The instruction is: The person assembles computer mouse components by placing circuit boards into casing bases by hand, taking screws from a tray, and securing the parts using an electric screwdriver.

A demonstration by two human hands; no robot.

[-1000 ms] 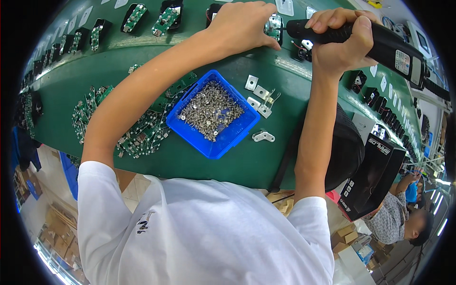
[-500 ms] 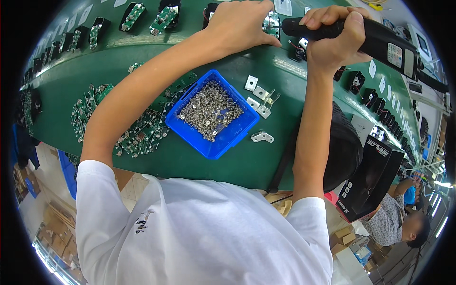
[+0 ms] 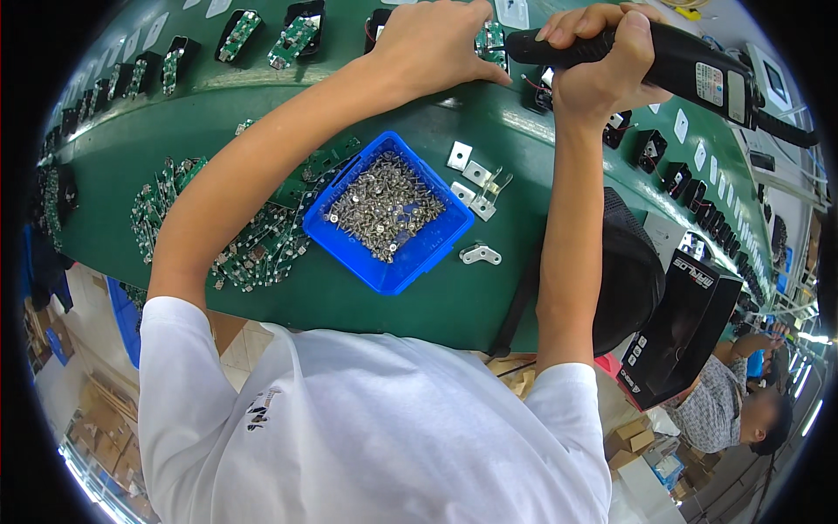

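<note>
My left hand (image 3: 432, 48) reaches to the far middle of the bench and grips a small case fitted with a green circuit board (image 3: 492, 42). Its thumb stretches along the near side, while the other fingers run out past the top edge of the view. My right hand (image 3: 602, 65) is wrapped round a black electric screwdriver (image 3: 690, 74), held almost level with a cable at its rear. The tool's nose is right beside the board; whether the bit touches it I cannot tell. Nearer to me, a blue bin (image 3: 384, 278) holds many small screws.
Metal brackets (image 3: 477, 173) lie right of the bin. Loose circuit boards (image 3: 262, 249) are heaped under my left forearm. Black cases with boards (image 3: 297, 35) line the far side, with more cases (image 3: 676, 179) at right. A black bag (image 3: 624, 279) and printed box (image 3: 685, 327) sit near right.
The screwdriver has shifted slightly left, its nose closer to the board. The thin bit that showed before is no longer visible. My left hand keeps its hold on the case.
</note>
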